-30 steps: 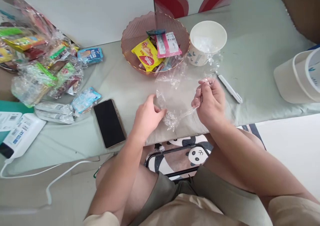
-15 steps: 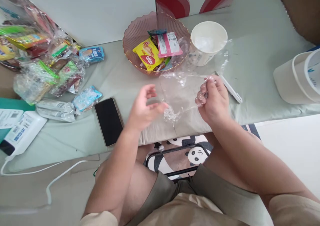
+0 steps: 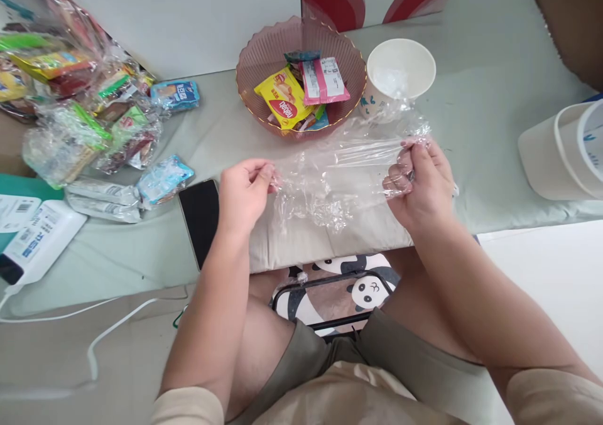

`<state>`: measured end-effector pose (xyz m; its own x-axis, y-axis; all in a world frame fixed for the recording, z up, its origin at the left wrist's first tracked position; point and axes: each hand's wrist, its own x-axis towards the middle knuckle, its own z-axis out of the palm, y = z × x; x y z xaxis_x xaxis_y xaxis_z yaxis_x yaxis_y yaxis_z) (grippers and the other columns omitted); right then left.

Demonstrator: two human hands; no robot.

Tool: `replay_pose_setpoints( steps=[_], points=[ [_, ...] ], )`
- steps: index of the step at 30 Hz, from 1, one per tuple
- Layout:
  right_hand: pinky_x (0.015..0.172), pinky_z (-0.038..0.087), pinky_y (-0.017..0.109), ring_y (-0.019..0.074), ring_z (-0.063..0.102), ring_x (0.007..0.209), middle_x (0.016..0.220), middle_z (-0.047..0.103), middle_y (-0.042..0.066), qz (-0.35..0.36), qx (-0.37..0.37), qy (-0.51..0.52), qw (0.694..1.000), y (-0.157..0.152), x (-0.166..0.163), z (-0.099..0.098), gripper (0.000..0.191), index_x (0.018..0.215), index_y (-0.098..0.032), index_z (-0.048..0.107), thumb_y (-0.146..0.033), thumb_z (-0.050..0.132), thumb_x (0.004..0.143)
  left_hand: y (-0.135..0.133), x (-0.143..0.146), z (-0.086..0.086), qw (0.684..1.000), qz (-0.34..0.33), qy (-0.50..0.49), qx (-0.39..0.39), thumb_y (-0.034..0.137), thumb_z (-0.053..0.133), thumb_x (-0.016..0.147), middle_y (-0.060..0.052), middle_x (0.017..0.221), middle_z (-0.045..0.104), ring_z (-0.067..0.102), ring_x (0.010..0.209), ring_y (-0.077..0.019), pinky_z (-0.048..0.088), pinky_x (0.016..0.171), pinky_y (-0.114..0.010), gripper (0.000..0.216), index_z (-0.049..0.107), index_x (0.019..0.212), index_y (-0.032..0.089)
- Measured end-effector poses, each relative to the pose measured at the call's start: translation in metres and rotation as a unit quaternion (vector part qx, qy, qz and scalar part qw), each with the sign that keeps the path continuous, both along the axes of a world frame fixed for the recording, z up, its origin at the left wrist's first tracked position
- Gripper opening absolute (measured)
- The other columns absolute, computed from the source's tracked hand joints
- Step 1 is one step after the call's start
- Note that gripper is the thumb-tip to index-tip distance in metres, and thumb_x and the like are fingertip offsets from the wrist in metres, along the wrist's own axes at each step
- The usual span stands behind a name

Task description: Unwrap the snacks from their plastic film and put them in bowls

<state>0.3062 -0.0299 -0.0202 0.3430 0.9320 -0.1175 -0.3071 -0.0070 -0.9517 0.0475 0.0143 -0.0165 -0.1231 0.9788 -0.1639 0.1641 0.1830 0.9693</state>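
Film (image 3: 336, 177) now stretches wide: my left hand (image 3: 242, 193) has caught its loose edge, and my right hand (image 3: 419, 180) pinches the other.

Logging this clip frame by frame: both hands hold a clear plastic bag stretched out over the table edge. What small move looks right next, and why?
Probably part the bag's mouth. The left hand and right hand each pinch an end of the clear plastic bag, which is pulled wide but flat and still wrinkled, in front of the pink bowl of wrapped snacks.
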Motion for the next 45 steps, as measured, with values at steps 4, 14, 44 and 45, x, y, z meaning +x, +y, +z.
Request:
replay_pose_setpoints(
  steps=[4,14,44,45],
  points=[
    [0.038,0.027,0.021,0.0049,0.029,0.041,0.061,0.04,-0.008,-0.018,-0.038,0.026,0.999,0.007,0.007,-0.001,0.033,0.093,-0.026,0.058,-0.05,0.08,0.085,0.005,-0.009,0.02,0.976,-0.034,-0.174,-0.127,0.017,0.072,0.079,0.004,0.059,0.054,0.037,0.039,-0.004,0.028,0.037,-0.017,0.005,0.068,0.077,0.018],
    [0.038,0.021,0.019,0.0045,0.026,0.04,0.054,0.036,-0.01,0.029,-0.119,0.029,0.992,0.005,0.002,0.005,0.03,0.088,-0.024,0.058,-0.044,0.081,0.084,0.008,-0.027,0.001,0.991,-0.126,0.032,0.022,0.042,0.079,0.068,-0.005,0.096,0.074,0.069,0.085,-0.0192,0.054,0.069,-0.027,0.039,0.075,0.102,0.023],
    [0.074,0.059,0.036,0.0159,0.066,0.075,0.087,0.067,0.001,0.107,0.065,-0.313,0.942,-0.019,0.017,-0.002,0.044,0.128,-0.031,0.065,-0.038,0.075,0.086,-0.007,-0.051,0.035,0.959,-0.175,0.126,0.181,0.025,0.09,0.066,0.002,0.076,0.07,0.065,0.066,-0.0141,0.052,0.06,-0.028,0.04,0.079,0.104,0.026],
    [0.074,0.058,0.035,0.0158,0.065,0.076,0.087,0.066,0.001,0.093,0.074,-0.342,0.932,-0.02,0.018,-0.001,0.036,0.123,-0.029,0.068,-0.034,0.073,0.087,-0.008,-0.052,0.036,0.95,-0.189,0.172,0.178,0.022,0.087,0.068,0.003,0.073,0.067,0.063,0.065,-0.0137,0.051,0.061,-0.029,0.04,0.08,0.107,0.027]
  ],
)
